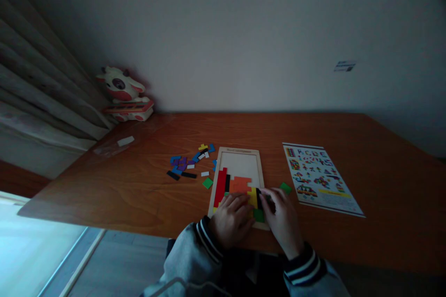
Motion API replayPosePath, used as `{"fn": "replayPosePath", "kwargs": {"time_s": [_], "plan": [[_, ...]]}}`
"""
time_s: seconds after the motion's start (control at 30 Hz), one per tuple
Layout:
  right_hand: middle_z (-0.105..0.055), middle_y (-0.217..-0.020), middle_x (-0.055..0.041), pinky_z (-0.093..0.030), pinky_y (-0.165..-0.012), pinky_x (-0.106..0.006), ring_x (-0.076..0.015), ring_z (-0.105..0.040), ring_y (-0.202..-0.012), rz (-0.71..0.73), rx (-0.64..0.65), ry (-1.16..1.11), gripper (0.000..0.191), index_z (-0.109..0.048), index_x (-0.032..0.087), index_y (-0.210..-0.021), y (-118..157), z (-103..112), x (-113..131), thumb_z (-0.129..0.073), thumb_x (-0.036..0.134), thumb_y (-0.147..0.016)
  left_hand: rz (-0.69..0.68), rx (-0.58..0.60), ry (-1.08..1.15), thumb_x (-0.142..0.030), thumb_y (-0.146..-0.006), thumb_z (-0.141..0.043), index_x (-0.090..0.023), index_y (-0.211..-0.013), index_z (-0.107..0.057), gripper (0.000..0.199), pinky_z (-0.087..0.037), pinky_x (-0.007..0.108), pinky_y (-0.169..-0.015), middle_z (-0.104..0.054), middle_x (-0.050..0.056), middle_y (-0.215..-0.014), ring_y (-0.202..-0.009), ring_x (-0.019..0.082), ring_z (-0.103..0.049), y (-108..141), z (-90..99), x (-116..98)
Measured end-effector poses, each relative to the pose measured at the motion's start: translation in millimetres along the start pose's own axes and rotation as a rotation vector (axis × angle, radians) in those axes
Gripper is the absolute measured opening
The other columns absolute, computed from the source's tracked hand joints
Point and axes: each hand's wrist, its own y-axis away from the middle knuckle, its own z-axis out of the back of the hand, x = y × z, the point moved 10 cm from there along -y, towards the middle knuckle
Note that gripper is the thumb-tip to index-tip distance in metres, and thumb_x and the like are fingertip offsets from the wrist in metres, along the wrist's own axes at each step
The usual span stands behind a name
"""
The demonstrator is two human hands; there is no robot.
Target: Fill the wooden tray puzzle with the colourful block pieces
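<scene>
A wooden puzzle board (258,160) lies near the table's front edge, its lower part filled with coloured block pieces. Among them are a red piece (220,185), an orange piece (240,184), a yellow piece (253,198) and a green piece (258,216). My left hand (232,220) rests over the lower left of the board, fingers stretched across the pieces and hiding some of them. At the board's right side, my right hand (281,218) pinches a black puzzle piece (259,198) between thumb and index finger, beside the yellow one.
Loose pieces in several colours, including a purple piece (182,166) and a green square (207,183), lie left of the board. Right of it are another green piece (285,188) and a printed pattern sheet (324,178). A cow toy (127,95) stands at the back left.
</scene>
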Motion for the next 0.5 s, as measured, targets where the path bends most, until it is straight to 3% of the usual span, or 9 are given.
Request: {"fn": "replayPosePath", "kwargs": {"time_s": [0.3,0.5], "plan": [[-0.066,-0.101,-0.0102,-0.054,-0.085,-0.046,-0.0252,-0.063,-0.095,-0.023,-0.013,-0.046,0.023,-0.063,0.022,-0.107,1,3,-3,-0.05,0.039,-0.098,-0.005,-0.01,-0.019,-0.029,-0.088,-0.064,-0.02,-0.109,-0.067,0.023,-0.054,0.045,-0.092,-0.068,0.011,-0.117,-0.111,0.028,-0.061,-1,3.0,-2],[-0.065,-0.101,-0.0101,-0.055,-0.083,-0.045,-0.0253,-0.063,-0.095,-0.016,-0.024,-0.061,0.024,-0.064,0.023,-0.108,2,6,-4,-0.051,0.04,-0.097,0.096,-0.177,-0.02,-0.023,-0.091,-0.059,-0.022,-0.106,-0.069,0.018,-0.056,0.043,-0.089,-0.07,0.01,-0.111,-0.103,0.025,-0.064,1,26.7,10]]}}
